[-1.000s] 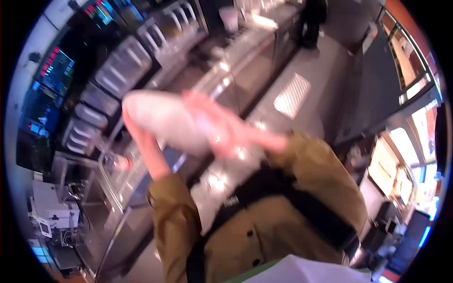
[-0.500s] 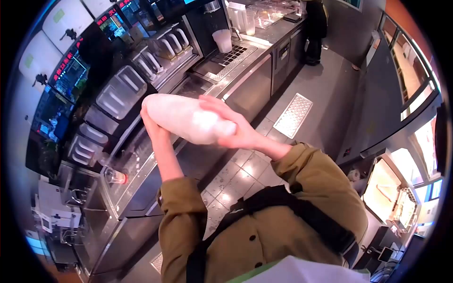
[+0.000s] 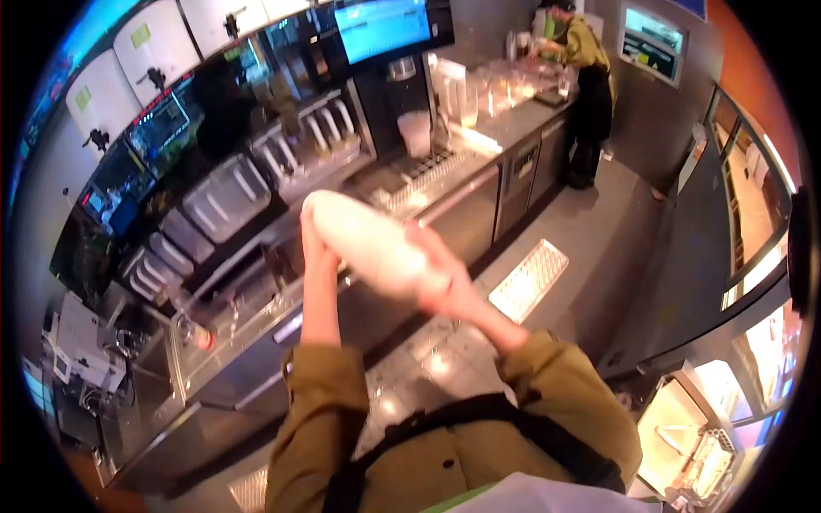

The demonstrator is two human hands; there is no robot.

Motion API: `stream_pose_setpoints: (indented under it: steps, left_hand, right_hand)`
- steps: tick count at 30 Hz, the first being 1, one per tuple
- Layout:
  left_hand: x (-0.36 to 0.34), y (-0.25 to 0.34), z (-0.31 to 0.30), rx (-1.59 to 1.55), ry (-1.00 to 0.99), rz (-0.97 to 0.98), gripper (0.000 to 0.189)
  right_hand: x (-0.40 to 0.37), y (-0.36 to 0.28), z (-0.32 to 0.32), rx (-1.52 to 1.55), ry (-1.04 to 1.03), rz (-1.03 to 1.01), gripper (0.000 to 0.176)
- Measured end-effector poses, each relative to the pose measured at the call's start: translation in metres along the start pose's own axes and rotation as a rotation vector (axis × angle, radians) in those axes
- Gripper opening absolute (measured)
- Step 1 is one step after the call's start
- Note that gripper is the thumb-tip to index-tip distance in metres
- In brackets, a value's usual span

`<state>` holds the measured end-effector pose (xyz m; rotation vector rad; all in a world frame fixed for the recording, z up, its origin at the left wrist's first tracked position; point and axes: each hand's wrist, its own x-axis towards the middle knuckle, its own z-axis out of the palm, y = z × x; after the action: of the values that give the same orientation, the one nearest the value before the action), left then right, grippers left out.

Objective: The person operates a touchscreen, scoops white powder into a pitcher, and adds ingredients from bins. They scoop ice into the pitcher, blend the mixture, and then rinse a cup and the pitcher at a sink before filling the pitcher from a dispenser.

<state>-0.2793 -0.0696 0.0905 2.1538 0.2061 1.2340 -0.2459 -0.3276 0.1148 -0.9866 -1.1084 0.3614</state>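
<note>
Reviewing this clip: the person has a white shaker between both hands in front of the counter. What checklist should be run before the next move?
1. Both hands on the white shaker: ok. The left hand is at its upper end and the right hand at its lower end.
2. Lid sealed: cannot tell, because the ends are covered by the hands.
3. Shaker upright: not ok, it is tilted.
4. Co-worker clear of the hands: ok, standing at the far end of the counter.
5. Floor dry underfoot: cannot tell, because of glare on the tiles.
</note>
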Motion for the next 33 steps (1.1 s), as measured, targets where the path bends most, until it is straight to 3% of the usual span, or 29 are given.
stream_pose_setpoints:
  steps: [1, 3, 4, 6, 7, 8, 10, 11, 14, 15, 17, 18, 19, 20, 22, 24, 26, 27, 29, 30, 31, 32, 33]
  left_hand:
    - [-0.004, 0.0, 0.003, -0.047, 0.061, 0.008, 0.057]
    - [-0.003, 0.023, 0.013, -1.334, -0.006, -0.215, 0.052]
    - [-0.021, 0.036, 0.015, -1.686, -0.145, -0.04, 0.048]
    - [-0.004, 0.047, 0.024, -1.409, 0.099, -0.344, 0.043]
    - [0.013, 0.033, 0.028, -1.137, 0.1, -0.385, 0.044]
    - [0.011, 0.025, 0.025, -0.849, 0.036, -0.327, 0.044]
    - [0.009, 0.012, 0.018, -0.24, -0.039, -0.202, 0.049]
    - [0.005, 0.026, 0.025, -0.964, -0.111, -0.106, 0.045]
    - [-0.011, -0.026, 0.042, -1.229, -0.146, -0.23, 0.037]
    - [0.021, -0.05, 0.047, -0.771, -0.208, -0.271, 0.035]
    - [-0.003, 0.009, 0.046, -0.591, -0.046, -0.188, 0.035]
    - [-0.014, 0.041, 0.044, -0.493, 0.037, -0.159, 0.035]
    - [-0.02, 0.049, 0.046, -1.014, 0.111, -0.215, 0.037]
    - [-0.031, 0.055, 0.042, -1.523, 0.156, -0.321, 0.038]
    - [-0.017, 0.048, 0.049, -1.333, 0.205, -0.444, 0.039]
    - [-0.007, 0.024, 0.05, -1.176, 0.169, -0.537, 0.039]
    - [-0.003, -0.021, 0.046, -1.048, 0.06, -0.584, 0.038]
    - [-0.013, 0.021, 0.04, -0.985, 0.211, -0.377, 0.032]
    - [-0.009, 0.042, 0.037, -0.99, 0.311, -0.328, 0.041]
    - [-0.007, 0.052, 0.035, -0.99, 0.36, -0.303, 0.046]
    - [0.012, 0.002, 0.032, -1.098, 0.256, -0.547, 0.042]
    - [0.016, 0.003, 0.025, -1.195, 0.151, -0.803, 0.039]
    - [0.007, 0.008, 0.021, -1.003, 0.215, -0.677, 0.05]
  right_hand:
    - [-0.005, 0.003, 0.002, 0.117, 0.072, 0.151, 0.07]
    - [0.006, 0.005, -0.013, 0.122, 0.005, 0.04, 0.079]
    - [-0.007, 0.007, -0.012, 0.142, -0.01, 0.025, 0.084]
    - [-0.017, 0.007, -0.018, 0.095, -0.041, 0.003, 0.084]
    - [-0.01, 0.006, -0.025, 0.029, -0.055, -0.025, 0.079]
    - [0.009, 0.01, -0.036, -0.113, -0.07, -0.087, 0.066]
    - [0.003, 0.011, -0.035, 0.03, -0.081, -0.058, 0.07]
    - [0.005, 0.01, -0.04, 0.078, -0.101, -0.076, 0.071]
    - [-0.022, 0.012, -0.035, 0.204, -0.091, 0.033, 0.074]
    - [-0.018, 0.012, -0.039, 0.187, -0.073, 0.073, 0.073]
    - [-0.03, 0.015, -0.037, 0.017, -0.091, 0.084, 0.069]
    - [-0.048, 0.008, -0.038, -0.08, -0.154, -0.012, 0.068]
    - [-0.059, 0.004, -0.044, -0.192, -0.212, -0.13, 0.067]
    - [-0.058, 0.009, -0.044, -0.159, -0.185, -0.088, 0.069]
    - [-0.057, 0.019, -0.044, -0.089, -0.124, -0.006, 0.074]
    - [-0.001, 0.025, -0.055, 0.031, -0.056, 0.107, 0.078]
    - [-0.036, 0.016, -0.046, -0.131, -0.148, -0.11, 0.076]
    - [-0.044, 0.011, -0.047, -0.226, -0.197, -0.27, 0.074]
    - [-0.037, -0.013, -0.039, -0.429, -0.291, -0.553, 0.065]
    - [-0.04, -0.014, -0.037, -0.424, -0.297, -0.545, 0.065]
    - [-0.053, -0.015, -0.031, -0.407, -0.298, -0.511, 0.065]
    - [-0.07, -0.016, -0.023, -0.383, -0.296, -0.469, 0.064]
    - [-0.079, -0.015, -0.015, -0.362, -0.29, -0.45, 0.064]
